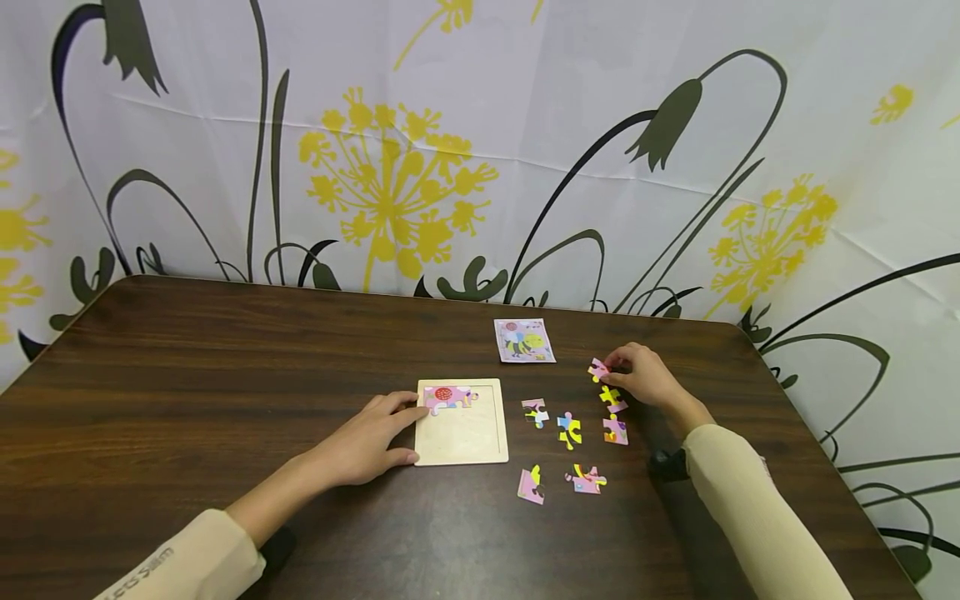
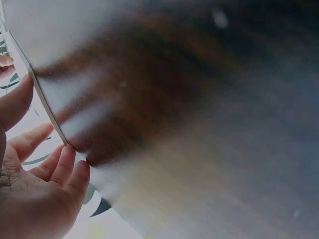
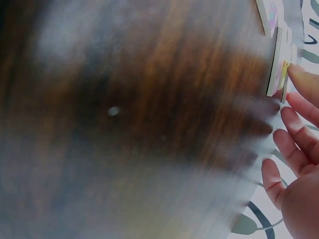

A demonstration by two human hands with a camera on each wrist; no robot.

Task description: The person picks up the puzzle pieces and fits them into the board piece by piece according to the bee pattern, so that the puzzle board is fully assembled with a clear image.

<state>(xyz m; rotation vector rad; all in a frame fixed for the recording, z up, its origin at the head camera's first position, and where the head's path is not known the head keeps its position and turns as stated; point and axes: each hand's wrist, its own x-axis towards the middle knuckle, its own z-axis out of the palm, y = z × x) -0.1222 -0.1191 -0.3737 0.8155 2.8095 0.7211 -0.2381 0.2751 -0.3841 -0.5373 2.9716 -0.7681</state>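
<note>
My left hand point(image 1: 363, 442) rests at the left edge of a shallow wooden puzzle tray point(image 1: 461, 437), thumb and fingers spread along it. The left wrist view shows those fingers point(image 2: 64, 164) touching the thin tray edge point(image 2: 49, 109). Inside the tray, joined pink puzzle pieces point(image 1: 450, 397) fill the upper left, partly under a fingertip. To the right, my right hand point(image 1: 648, 379) pinches a pink puzzle piece point(image 1: 597, 368) between thumb and fingers at the table surface. Just below it lies a yellow and pink piece point(image 1: 612, 398). The right wrist view shows the pieces point(image 3: 279, 64) edge-on.
Several loose pieces lie right of the tray, among them a blue and yellow one point(image 1: 569, 430) and a rainbow one point(image 1: 586, 480). A bee picture card point(image 1: 525, 341) lies behind them. The dark wooden table point(image 1: 225, 367) ends at a flowered curtain point(image 1: 555, 167).
</note>
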